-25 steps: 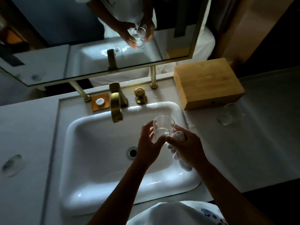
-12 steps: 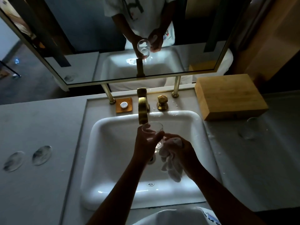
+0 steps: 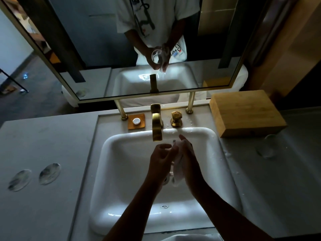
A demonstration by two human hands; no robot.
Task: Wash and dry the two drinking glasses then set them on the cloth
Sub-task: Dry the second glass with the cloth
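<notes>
Glass [image 3: 166, 148] in left hand [image 3: 160, 158]

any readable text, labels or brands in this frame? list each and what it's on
None can be read with confidence.
T-shirt print in the mirror: dark brush-like strokes, not legible.
Shirt hem print in the mirror: small lettering and a blue patch, mirrored and too blurred to read.
Faucet handle: no marking legible.
Wooden box: no text visible.
Sink: overflow emblem, not readable as text.
</notes>
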